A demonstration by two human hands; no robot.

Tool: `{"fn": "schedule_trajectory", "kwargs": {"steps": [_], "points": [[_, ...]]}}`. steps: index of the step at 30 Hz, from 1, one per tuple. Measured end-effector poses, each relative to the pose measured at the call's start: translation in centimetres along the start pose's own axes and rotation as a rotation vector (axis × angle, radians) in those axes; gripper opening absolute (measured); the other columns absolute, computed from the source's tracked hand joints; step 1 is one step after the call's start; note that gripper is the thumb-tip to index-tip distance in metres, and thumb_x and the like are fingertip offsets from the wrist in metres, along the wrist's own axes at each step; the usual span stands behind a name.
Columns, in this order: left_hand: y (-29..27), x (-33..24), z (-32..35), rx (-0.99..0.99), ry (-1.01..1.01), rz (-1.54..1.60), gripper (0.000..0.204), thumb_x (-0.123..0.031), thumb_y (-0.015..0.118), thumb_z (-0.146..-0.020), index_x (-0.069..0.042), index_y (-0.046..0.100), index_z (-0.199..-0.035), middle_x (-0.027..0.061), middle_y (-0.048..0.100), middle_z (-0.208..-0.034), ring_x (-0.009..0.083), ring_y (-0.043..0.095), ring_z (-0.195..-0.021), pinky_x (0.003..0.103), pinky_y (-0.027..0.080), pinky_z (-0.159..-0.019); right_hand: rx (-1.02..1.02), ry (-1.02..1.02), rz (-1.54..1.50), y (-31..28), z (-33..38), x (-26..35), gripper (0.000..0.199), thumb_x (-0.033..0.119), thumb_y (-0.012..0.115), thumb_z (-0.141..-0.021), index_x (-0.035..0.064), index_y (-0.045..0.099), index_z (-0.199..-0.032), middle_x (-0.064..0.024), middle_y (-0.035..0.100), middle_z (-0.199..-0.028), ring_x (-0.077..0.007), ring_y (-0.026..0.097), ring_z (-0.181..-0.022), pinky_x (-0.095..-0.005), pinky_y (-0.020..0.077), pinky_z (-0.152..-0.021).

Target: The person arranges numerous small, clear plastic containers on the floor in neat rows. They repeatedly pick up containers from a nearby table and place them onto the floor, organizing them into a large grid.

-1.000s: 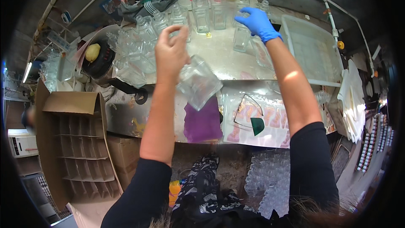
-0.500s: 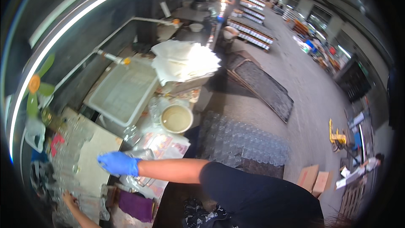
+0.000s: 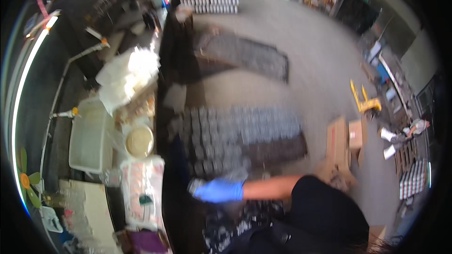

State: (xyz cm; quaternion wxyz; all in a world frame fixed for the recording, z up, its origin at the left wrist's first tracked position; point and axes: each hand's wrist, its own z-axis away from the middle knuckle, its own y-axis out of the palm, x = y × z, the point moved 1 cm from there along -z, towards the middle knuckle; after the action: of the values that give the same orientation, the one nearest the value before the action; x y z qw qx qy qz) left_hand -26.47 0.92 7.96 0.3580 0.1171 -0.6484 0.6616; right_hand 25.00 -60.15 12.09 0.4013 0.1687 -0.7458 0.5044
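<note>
The picture is blurred by motion. My right hand (image 3: pixel 219 191), in a blue glove, reaches out to the left at the table's edge, above rows of clear glass jars (image 3: pixel 240 134) standing on the floor. Its fingers are closed around a small clear glass jar (image 3: pixel 195 186), which shows only as a pale smear. My bare forearm and black sleeve (image 3: pixel 325 207) run off to the lower right. My left hand is out of the picture.
A metal worktable on the left carries a white plastic tray (image 3: pixel 88 134), a round tan bowl (image 3: pixel 140 141) and a heap of white bags (image 3: pixel 127 79). Cardboard boxes (image 3: pixel 343 140), a yellow pallet jack (image 3: pixel 363 101) and a dark floor mat (image 3: pixel 247 56) lie on the concrete floor. A person (image 3: pixel 400 135) is far right.
The view has swung sharply to the right, from the table to the floor. My right hand has left the tabletop and come over the floor jars. My left hand has dropped out of view.
</note>
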Motion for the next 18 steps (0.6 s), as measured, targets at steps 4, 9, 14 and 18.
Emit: {"fn": "schedule_trajectory", "kwargs": {"steps": [4, 9, 14, 18], "points": [[-16.3, -9.1, 14.0, -0.237, 0.119, 0.631, 0.035, -0.027, 0.055, -0.089, -0.004, 0.061, -0.115, 0.0178, 0.057, -0.115, 0.0321, 0.054, -0.107, 0.045, 0.043, -0.092, -0.076, 0.226, 0.145, -5.5, 11.1, -6.4, 0.018, 0.029, 0.051, -0.093, 0.0154, 0.063, -0.099, -0.0142, 0.065, -0.077, -0.0329, 0.064, -0.064, -0.0429, 0.0529, -0.058], [-28.7, -30.6, 30.2, -0.047, 0.441, 0.900, 0.025, -0.015, 0.061, -0.092, -0.003, 0.058, -0.114, 0.0130, 0.054, -0.097, 0.0249, 0.051, -0.088, 0.036, 0.041, -0.075, -0.314, 0.541, 0.060, -11.2, 27.1, -14.8, 0.021, 0.028, 0.053, -0.094, 0.0147, 0.061, -0.108, -0.0172, 0.067, -0.080, -0.0358, 0.066, -0.069, -0.0476, 0.0531, -0.062], [-36.2, -54.1, 45.5, 0.445, 0.606, 1.196, 0.023, -0.015, 0.064, -0.092, -0.008, 0.055, -0.112, -0.0004, 0.050, -0.061, 0.0060, 0.044, -0.050, 0.024, 0.034, -0.042, -0.463, 0.867, 0.081, -12.9, 38.9, -23.3, 0.020, 0.025, 0.062, -0.090, 0.0125, 0.065, -0.106, -0.0191, 0.068, -0.088, -0.0381, 0.067, -0.077, -0.0458, 0.0533, -0.066], [-33.3, -70.9, 54.0, 0.611, 0.818, 1.262, 0.021, -0.014, 0.062, -0.093, -0.007, 0.056, -0.112, -0.0026, 0.048, -0.060, 0.0056, 0.041, -0.049, 0.024, 0.032, -0.043, -0.696, 1.029, 0.043, -12.8, 45.5, -32.4, 0.021, 0.024, 0.061, -0.091, 0.0144, 0.063, -0.109, -0.0231, 0.065, -0.085, -0.0424, 0.064, -0.080, -0.0481, 0.0509, -0.063]]}}
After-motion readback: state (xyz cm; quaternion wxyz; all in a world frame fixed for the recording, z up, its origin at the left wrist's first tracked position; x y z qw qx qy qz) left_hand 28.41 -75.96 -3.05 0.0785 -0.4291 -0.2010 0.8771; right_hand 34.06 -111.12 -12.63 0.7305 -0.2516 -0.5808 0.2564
